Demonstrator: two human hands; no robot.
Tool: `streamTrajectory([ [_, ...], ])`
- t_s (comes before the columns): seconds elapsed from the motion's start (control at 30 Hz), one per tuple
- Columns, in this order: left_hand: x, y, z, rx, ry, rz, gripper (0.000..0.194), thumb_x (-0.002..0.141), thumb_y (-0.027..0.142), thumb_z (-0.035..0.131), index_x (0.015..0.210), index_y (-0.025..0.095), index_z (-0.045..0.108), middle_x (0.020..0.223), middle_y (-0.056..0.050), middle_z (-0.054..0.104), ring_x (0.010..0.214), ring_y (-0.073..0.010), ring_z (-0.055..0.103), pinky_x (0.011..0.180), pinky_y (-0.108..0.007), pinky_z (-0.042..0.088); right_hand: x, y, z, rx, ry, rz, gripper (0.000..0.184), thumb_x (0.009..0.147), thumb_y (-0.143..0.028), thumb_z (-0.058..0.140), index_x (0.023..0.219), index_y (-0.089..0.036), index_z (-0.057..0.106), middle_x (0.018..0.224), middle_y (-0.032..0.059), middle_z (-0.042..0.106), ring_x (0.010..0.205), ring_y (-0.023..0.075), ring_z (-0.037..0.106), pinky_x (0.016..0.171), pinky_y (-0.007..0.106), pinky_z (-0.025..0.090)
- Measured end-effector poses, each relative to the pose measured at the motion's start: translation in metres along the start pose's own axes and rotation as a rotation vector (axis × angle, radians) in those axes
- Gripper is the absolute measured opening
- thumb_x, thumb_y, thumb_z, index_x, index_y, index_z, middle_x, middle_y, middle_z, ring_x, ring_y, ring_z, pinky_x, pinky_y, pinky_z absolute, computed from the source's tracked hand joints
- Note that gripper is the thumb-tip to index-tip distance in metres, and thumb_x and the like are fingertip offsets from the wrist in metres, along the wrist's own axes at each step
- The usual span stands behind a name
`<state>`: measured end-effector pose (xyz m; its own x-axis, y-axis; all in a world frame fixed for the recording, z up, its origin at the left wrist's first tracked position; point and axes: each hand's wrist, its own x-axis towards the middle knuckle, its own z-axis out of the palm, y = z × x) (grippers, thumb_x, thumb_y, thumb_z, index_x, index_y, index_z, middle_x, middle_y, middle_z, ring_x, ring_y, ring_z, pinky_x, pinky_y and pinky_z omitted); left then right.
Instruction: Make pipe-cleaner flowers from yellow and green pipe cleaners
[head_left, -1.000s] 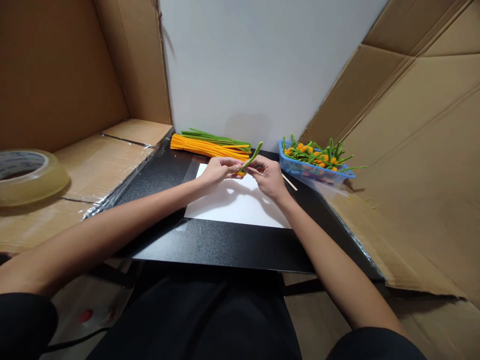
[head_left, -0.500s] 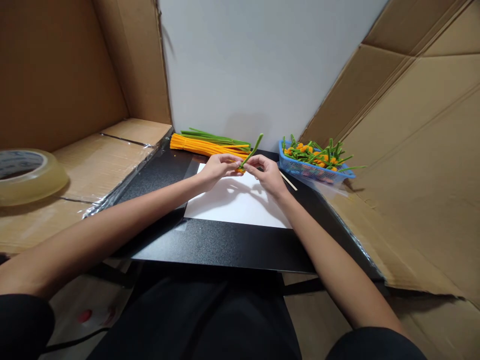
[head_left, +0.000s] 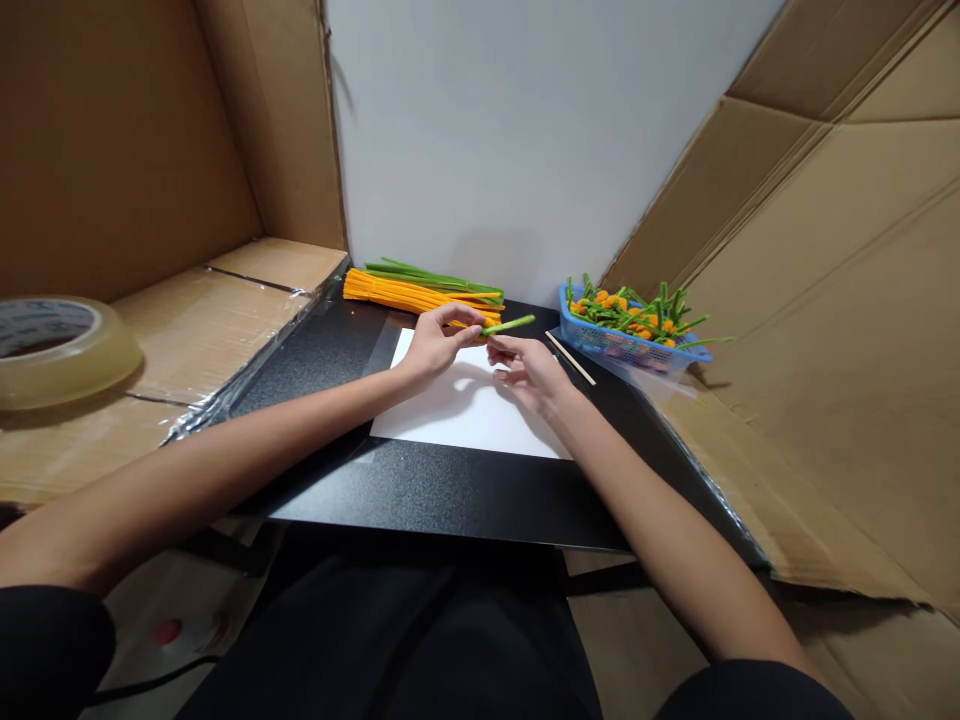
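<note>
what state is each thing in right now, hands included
Left hand: closed, pinching the green stem
Green stem: held at one end, other end free
Right hand: fingers partly curled, grip unclear
Orange stems: bundled, lying down
White sheet: flat, partly hidden by the hands
Thin stick: lying loose
Blue basket: heaped full
Tape roll: lying flat

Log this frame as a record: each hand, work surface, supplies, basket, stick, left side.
left hand: pinching a green fuzzy stem
right hand: just below the stem, fingers curled; contact unclear
work surface: white sheet on black table
supplies: orange bundle, green bundle behind it
basket: blue basket, holding green-and-orange pieces
stick: pale stick left of basket
left side: tape roll on cardboard
</note>
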<state>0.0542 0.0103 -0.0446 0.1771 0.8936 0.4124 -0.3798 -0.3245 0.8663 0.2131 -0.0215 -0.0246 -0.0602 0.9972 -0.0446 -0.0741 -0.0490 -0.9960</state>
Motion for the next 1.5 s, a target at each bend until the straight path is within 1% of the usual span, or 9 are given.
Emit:
streamTrajectory([
  [0.13, -0.002, 0.002, 0.002, 0.022, -0.001, 0.029, 0.021, 0.068, 0.023, 0.085, 0.078, 0.015, 0.068, 0.085, -0.003, 0.068, 0.082, -0.0150, 0.067, 0.081, -0.033, 0.061, 0.000, -0.007, -0.005, 0.138, -0.112, 0.231, 0.007, 0.072, -0.022, 0.069, 0.073, -0.018, 0.064, 0.067, 0.0045, 0.057, 0.059, 0.0142, 0.046, 0.045, 0.025, 0.035],
  [0.33, -0.005, 0.000, 0.004, 0.026, 0.000, 0.074, 0.021, 0.069, 0.021, 0.084, 0.080, 0.016, 0.067, 0.083, -0.001, 0.066, 0.083, -0.0144, 0.067, 0.079, -0.029, 0.060, -0.001, -0.011, -0.007, 0.164, -0.177, 0.319, 0.009, 0.080, -0.022, 0.067, 0.073, -0.017, 0.065, 0.067, 0.0064, 0.057, 0.057, 0.0137, 0.045, 0.044, 0.025, 0.039],
  [0.67, -0.001, 0.000, 0.004, -0.090, 0.089, -0.207, 0.027, 0.070, 0.023, 0.088, 0.083, 0.013, 0.066, 0.072, -0.002, 0.070, 0.069, -0.0145, 0.069, 0.082, -0.037, 0.061, 0.002, 0.001, -0.005, -0.303, 0.144, -0.323, 0.035, 0.064, -0.037, 0.079, 0.091, -0.020, 0.067, 0.081, 0.0013, 0.066, 0.074, 0.0163, 0.059, 0.060, 0.027, 0.046],
  [0.93, -0.003, 0.002, 0.001, -0.175, 0.021, -0.283, 0.023, 0.070, 0.012, 0.084, 0.086, 0.012, 0.068, 0.080, -0.004, 0.074, 0.071, -0.0135, 0.070, 0.085, -0.035, 0.060, 0.008, 0.005, -0.009, -0.401, 0.021, -0.442, 0.035, 0.068, -0.038, 0.082, 0.096, -0.019, 0.074, 0.100, 0.0084, 0.076, 0.093, 0.0238, 0.069, 0.084, 0.039, 0.055],
  [1.1, 0.000, -0.004, -0.001, -0.112, 0.028, -0.290, 0.026, 0.072, 0.012, 0.077, 0.095, 0.013, 0.067, 0.086, -0.006, 0.074, 0.076, -0.0151, 0.071, 0.088, -0.037, 0.059, 0.008, 0.009, -0.010, -0.486, 0.105, -0.537, 0.026, 0.071, -0.026, 0.075, 0.096, -0.018, 0.071, 0.102, 0.0090, 0.077, 0.097, 0.0244, 0.072, 0.087, 0.039, 0.057],
  [1.2, 0.008, -0.006, -0.012, 0.160, -0.001, -0.194, 0.021, 0.082, 0.022, 0.067, 0.101, 0.015, 0.064, 0.097, -0.010, 0.074, 0.087, -0.0222, 0.072, 0.089, -0.044, 0.059, 0.004, 0.006, -0.010, -0.519, 0.156, -0.565, 0.024, 0.074, -0.025, 0.071, 0.097, -0.020, 0.067, 0.102, 0.0083, 0.076, 0.098, 0.0244, 0.073, 0.077, 0.034, 0.059],
  [1.37, 0.031, 0.001, -0.065, 1.155, -0.081, 0.448, 0.036, 0.083, 0.009, 0.053, 0.117, 0.015, 0.063, 0.132, -0.017, 0.064, 0.136, -0.0311, 0.050, 0.119, -0.049, 0.038, -0.003, -0.002, -0.011, -0.665, 0.184, -0.793, 0.020, 0.081, -0.019, 0.062, 0.101, -0.021, 0.066, 0.101, 0.0066, 0.072, 0.091, 0.0206, 0.070, 0.082, 0.035, 0.059],
  [1.43, 0.040, 0.003, -0.090, 1.410, -0.143, 0.471, 0.038, 0.083, 0.006, 0.049, 0.118, 0.014, 0.063, 0.134, -0.018, 0.062, 0.137, -0.0310, 0.049, 0.119, -0.047, 0.038, -0.004, -0.007, -0.014, -0.745, 0.220, -0.872, 0.021, 0.081, -0.016, 0.061, 0.101, -0.020, 0.068, 0.100, 0.0066, 0.069, 0.089, 0.0201, 0.067, 0.083, 0.035, 0.058],
  [1.5, 0.046, 0.002, -0.110, 1.561, -0.169, 0.302, 0.030, 0.085, 0.010, 0.051, 0.110, 0.016, 0.065, 0.122, -0.015, 0.066, 0.123, -0.0313, 0.057, 0.107, -0.046, 0.049, -0.004, -0.015, -0.022, -0.812, 0.288, -0.934, 0.021, 0.083, -0.016, 0.059, 0.101, -0.020, 0.070, 0.098, 0.0072, 0.067, 0.087, 0.0203, 0.065, 0.081, 0.035, 0.057],
])
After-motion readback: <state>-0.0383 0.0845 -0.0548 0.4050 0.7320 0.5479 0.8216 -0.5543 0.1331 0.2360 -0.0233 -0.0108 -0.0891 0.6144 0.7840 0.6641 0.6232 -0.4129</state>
